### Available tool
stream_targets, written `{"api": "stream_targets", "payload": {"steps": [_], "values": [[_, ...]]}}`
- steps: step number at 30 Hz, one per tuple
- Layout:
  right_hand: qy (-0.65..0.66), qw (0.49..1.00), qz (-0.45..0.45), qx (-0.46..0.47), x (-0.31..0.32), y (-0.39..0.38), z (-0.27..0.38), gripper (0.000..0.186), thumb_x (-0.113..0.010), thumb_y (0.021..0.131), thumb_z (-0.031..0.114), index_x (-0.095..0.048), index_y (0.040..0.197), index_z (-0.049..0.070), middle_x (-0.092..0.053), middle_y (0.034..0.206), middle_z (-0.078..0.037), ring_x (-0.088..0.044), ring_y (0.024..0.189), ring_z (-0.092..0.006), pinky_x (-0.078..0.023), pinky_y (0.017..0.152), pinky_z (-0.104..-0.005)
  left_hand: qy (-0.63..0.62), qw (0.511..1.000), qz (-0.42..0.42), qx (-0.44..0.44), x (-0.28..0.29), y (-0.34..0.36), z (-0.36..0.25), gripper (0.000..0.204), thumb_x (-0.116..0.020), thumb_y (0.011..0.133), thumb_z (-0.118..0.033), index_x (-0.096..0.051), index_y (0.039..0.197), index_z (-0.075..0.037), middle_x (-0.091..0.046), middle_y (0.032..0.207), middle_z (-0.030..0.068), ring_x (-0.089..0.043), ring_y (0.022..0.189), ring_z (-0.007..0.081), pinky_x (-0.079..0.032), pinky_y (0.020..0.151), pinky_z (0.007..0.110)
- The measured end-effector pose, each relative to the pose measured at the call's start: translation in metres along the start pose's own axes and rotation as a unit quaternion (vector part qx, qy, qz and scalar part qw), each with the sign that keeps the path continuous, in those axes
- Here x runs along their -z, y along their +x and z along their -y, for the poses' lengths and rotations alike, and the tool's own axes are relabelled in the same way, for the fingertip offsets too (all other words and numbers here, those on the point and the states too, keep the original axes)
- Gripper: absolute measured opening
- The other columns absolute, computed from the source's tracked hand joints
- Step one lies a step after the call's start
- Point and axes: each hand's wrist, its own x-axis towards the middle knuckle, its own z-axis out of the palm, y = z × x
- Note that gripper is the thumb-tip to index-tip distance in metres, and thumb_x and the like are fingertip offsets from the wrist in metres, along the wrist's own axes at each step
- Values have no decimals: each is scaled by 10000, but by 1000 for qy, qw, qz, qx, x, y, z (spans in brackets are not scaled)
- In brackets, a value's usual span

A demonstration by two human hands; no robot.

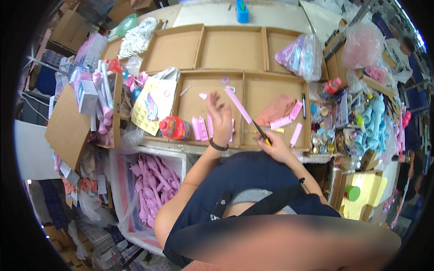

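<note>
From where I stand: person in a dark blue top (244, 169) at a worktable, the lower view lost to blur. Ahead, two rows of shallow cardboard trays (230, 45); the left forearm and hand hide part of the front row's near edge. By the left arm, a white crate (183, 165) with a heap of pink moulded parts (153, 187); single shapes merge, and the arm cuts off its right side. Far right tray: a clear bag (311, 58), contents blurred by the plastic. Left of the front trays: an illustrated sheet (151, 97), and near it a red-capped bottle (177, 128).

Left hand (220, 118): raised over the front left compartment, fingers loosely spread, nothing seen in its grip. Right hand (276, 147): closed around a slim black tool with a yellow handle (268, 141); most of the handle is covered by the fingers.

Pink strip (238, 105): slanted near the divider, upper end just beside the left fingertips, lower end at the tool's tip. Whether tip and strip touch, or what supports the strip, I cannot tell.

Front right compartment: short pink pieces (281, 122) beside a crumpled salmon sheet (275, 108). Front left: pink blocks (199, 129), some partly behind the left hand. Smallest: a purple ring (225, 80), near the compartment's far edge
</note>
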Motion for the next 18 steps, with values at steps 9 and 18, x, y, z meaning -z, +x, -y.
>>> {"api": "stream_targets", "payload": {"steps": [9, 18], "values": [[283, 936, 163, -132, 19, -8, 28, 202, -642, 772, 182, -570, 919, 62, -478, 694, 40, -381, 539, -24, -280, 458, -160, 436, 801, 178, -370, 12, 50, -26, 466, -596, 686, -44, -559, 1125, -196, -445, 1275, 51, -361, 1235, 285, -214, 1034, 472], [343, 932, 71, -92, 22, -1, 31, 168, -621, 789, 170, -534, 891, 69, -426, 676, 46, -355, 525, -26, -268, 447, -161, 407, 852, 228, -238, -2, 26, -4, 491, -616, 694, -92, -477, 1160, -25, -570, 843, 100, -550, 844, 262, -359, 930, 463]]}}
